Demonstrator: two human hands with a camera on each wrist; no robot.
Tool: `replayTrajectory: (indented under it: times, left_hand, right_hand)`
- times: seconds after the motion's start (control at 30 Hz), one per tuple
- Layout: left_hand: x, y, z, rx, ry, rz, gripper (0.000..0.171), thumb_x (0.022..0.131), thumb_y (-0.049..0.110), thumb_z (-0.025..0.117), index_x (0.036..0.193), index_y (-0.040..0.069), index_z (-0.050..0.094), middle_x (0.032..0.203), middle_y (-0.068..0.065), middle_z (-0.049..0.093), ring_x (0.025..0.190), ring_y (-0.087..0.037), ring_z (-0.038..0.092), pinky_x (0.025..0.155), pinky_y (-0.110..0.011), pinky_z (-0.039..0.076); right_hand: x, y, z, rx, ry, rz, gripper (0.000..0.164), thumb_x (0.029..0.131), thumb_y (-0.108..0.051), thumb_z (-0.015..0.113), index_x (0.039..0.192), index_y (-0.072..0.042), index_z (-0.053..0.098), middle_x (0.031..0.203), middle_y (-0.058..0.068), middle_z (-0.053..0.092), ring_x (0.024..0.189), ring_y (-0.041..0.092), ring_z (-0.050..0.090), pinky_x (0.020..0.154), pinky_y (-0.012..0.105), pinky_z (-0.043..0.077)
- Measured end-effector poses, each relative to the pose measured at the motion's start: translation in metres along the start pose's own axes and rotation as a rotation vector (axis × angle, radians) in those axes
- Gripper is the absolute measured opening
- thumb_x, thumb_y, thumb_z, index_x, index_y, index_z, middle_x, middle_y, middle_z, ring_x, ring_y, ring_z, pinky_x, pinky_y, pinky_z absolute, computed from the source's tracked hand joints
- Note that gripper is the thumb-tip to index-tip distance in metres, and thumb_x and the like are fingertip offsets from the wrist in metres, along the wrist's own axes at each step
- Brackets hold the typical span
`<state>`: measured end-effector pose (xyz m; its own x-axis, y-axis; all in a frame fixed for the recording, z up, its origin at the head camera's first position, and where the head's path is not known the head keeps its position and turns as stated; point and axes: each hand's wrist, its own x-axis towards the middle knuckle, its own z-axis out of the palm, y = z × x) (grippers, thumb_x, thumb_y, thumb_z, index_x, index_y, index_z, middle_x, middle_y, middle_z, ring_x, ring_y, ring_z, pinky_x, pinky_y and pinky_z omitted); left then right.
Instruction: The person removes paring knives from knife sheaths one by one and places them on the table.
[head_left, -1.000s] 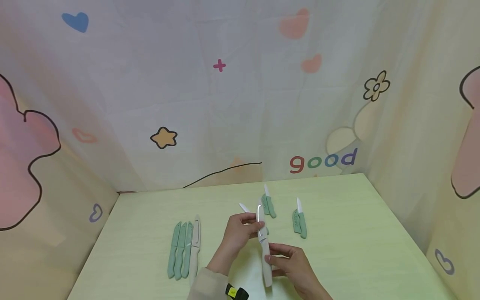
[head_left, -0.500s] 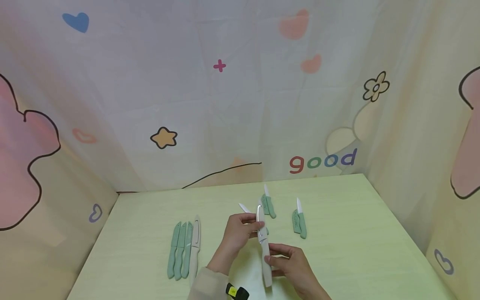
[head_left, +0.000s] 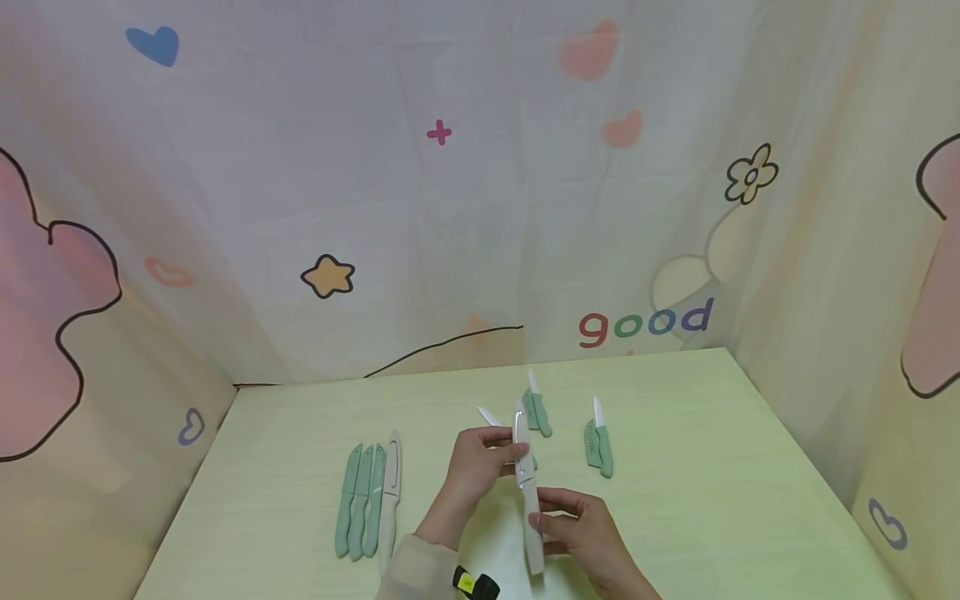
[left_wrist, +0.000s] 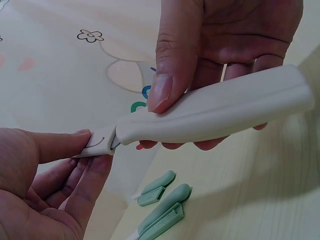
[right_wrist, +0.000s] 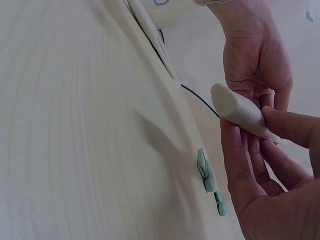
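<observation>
A white knife (head_left: pixel 533 537) is held up over the table, tip pointing away from me. My left hand (head_left: pixel 476 462) pinches its white sheath (head_left: pixel 521 429) between thumb and fingers. Lower down, the right hand (head_left: pixel 583 529) grips the handle (left_wrist: pixel 215 107), thumb on one side and fingers on the other. In the left wrist view a narrow strip of blade (left_wrist: pixel 115 143) shows between sheath and handle. Behind the left hand, another knife's white blade (head_left: pixel 489 415) sticks out, the rest of it mostly hidden.
Three green sheathed knives (head_left: pixel 362 504) lie side by side on the left, with a white sheathed knife (head_left: pixel 391 492) alongside. Two green-handled knives, one farther back (head_left: pixel 542 417) and one to the right (head_left: pixel 604 450), lie bare-bladed beside their green sheaths. Patterned curtains surround the table (head_left: pixel 720 500).
</observation>
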<state>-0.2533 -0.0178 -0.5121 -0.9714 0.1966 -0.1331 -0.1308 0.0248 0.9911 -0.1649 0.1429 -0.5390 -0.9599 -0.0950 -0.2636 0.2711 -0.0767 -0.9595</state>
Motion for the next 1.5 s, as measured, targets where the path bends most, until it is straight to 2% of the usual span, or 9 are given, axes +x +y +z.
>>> replayTrajectory:
  times: [0.8, 1.1, 1.5]
  left_hand:
    - [-0.001, 0.001, -0.001, -0.023, 0.027, 0.008, 0.026, 0.083, 0.009, 0.075, 0.106, 0.0, 0.07, 0.096, -0.013, 0.068, 0.08, -0.021, 0.067, 0.072, -0.034, 0.062]
    - [0.004, 0.004, -0.004, -0.035, 0.044, 0.021, 0.025, 0.082, 0.008, 0.076, 0.105, -0.001, 0.07, 0.096, -0.016, 0.067, 0.08, -0.023, 0.068, 0.07, -0.033, 0.062]
    - [0.01, 0.007, -0.006, -0.018, 0.053, 0.005, 0.024, 0.082, 0.007, 0.076, 0.105, 0.0, 0.071, 0.095, -0.014, 0.068, 0.08, -0.022, 0.067, 0.07, -0.033, 0.062]
  right_hand:
    - [0.0, 0.0, 0.002, -0.005, -0.012, 0.006, 0.047, 0.083, -0.012, 0.075, 0.125, 0.004, 0.06, 0.111, 0.015, 0.066, 0.086, 0.024, 0.063, 0.071, 0.042, 0.062]
    - [-0.003, 0.004, 0.001, 0.012, -0.05, 0.027, 0.048, 0.083, -0.011, 0.075, 0.125, 0.007, 0.058, 0.108, 0.014, 0.066, 0.085, 0.024, 0.064, 0.071, 0.043, 0.062]
    - [-0.006, 0.015, -0.001, -0.027, -0.069, 0.068, 0.045, 0.083, -0.011, 0.074, 0.123, 0.005, 0.061, 0.106, 0.014, 0.068, 0.086, 0.022, 0.064, 0.071, 0.042, 0.062]
